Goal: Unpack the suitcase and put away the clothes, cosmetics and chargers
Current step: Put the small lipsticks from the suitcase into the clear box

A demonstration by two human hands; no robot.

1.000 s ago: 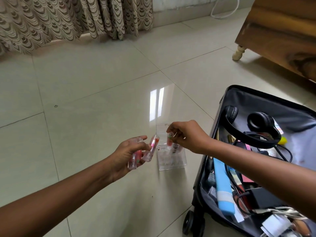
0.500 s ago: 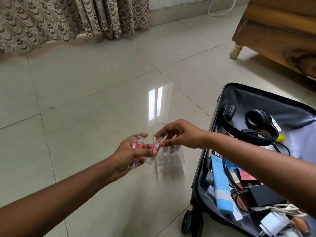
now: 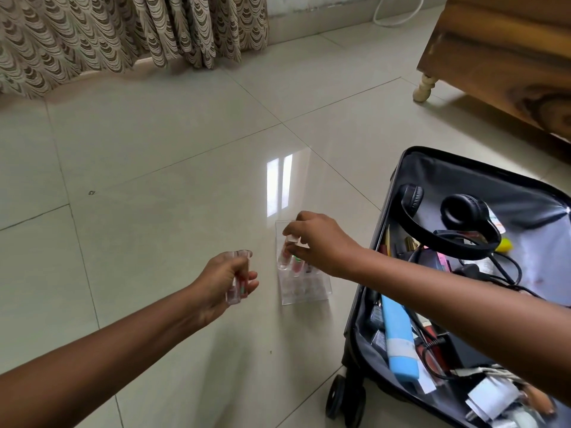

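Two hands over tiled floor [image 3: 154, 180], right hand [image 3: 318, 242] above clear organiser [image 3: 304, 287]

text: none legible | white tag on headphones [image 3: 494, 219]: print too small to read | white labels at near corner of suitcase [image 3: 375, 291]: blurred, unreadable | blue tube [image 3: 398, 338]: pale band, no readable lettering | clear organiser [image 3: 304, 287]: no markings made out

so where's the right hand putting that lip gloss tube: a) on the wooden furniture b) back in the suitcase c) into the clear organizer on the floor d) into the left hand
c: the right hand pinches a lip gloss tube down into the clear organizer on the floor.
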